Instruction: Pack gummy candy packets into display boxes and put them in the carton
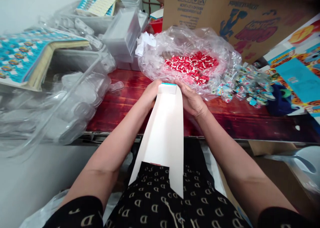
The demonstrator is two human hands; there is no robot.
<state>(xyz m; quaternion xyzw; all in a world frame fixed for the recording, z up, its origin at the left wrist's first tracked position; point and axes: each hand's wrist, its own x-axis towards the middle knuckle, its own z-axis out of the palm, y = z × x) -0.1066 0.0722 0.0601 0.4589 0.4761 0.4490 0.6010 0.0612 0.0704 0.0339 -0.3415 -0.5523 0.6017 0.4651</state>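
A long white cardboard piece (165,134), folded into a trough with a blue far edge, runs from my lap up to the red table (125,104). My left hand (150,93) grips its far left side with fingers curled around the edge. My right hand (191,99) clasps the far right side the same way. Just beyond both hands lies a clear plastic bag (180,44) holding a heap of small red and white pieces (193,66).
Clear plastic blister shells (75,91) pile up at the left under a stack of blue printed cards (22,56). Small wrapped colourful items (246,83) lie right of the bag. A brown carton (237,18) stands behind, with printed box sheets (297,68) at the far right.
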